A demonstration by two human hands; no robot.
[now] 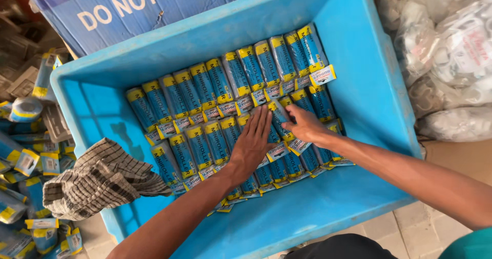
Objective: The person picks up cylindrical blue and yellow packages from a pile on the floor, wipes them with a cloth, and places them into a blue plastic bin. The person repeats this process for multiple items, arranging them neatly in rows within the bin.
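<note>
A big light-blue plastic crate [359,59] holds two rows of narrow blue-and-yellow wrapped packets [205,87] lying side by side. My left hand [252,143] lies flat, fingers together, pressing down on the packets of the near row. My right hand [306,125] rests just to its right, fingers curled on a packet [280,116] at the seam between the two rows. Neither hand lifts anything clear of the crate.
A checked cloth [100,179] hangs over the crate's left rim. Loose packets of the same kind [31,161] are piled outside on the left. Clear bags of white parts [451,54] are stacked on the right. A blue printed sack [128,7] lies behind.
</note>
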